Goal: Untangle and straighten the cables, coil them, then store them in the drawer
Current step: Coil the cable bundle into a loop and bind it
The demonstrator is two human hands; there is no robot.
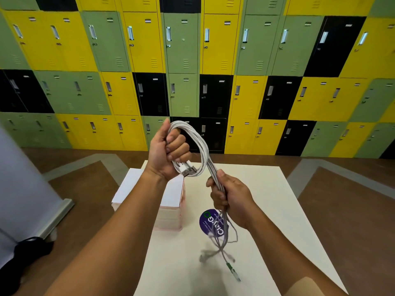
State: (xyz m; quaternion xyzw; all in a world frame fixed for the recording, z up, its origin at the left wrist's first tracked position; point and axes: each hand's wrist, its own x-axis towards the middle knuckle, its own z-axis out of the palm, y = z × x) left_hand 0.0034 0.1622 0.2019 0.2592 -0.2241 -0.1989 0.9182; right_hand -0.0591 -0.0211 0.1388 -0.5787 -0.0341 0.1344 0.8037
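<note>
Gripping coiled cables (198, 146): left hand (168, 152), right hand (230, 197).

White table (267, 199) on brown floor (346, 210). On its left edge, below the left hand (168, 150), a tall white stack (168, 212) with pinkish sides. Just beneath the right hand (229, 195), a round purple label (208, 222), lying flat.
</note>
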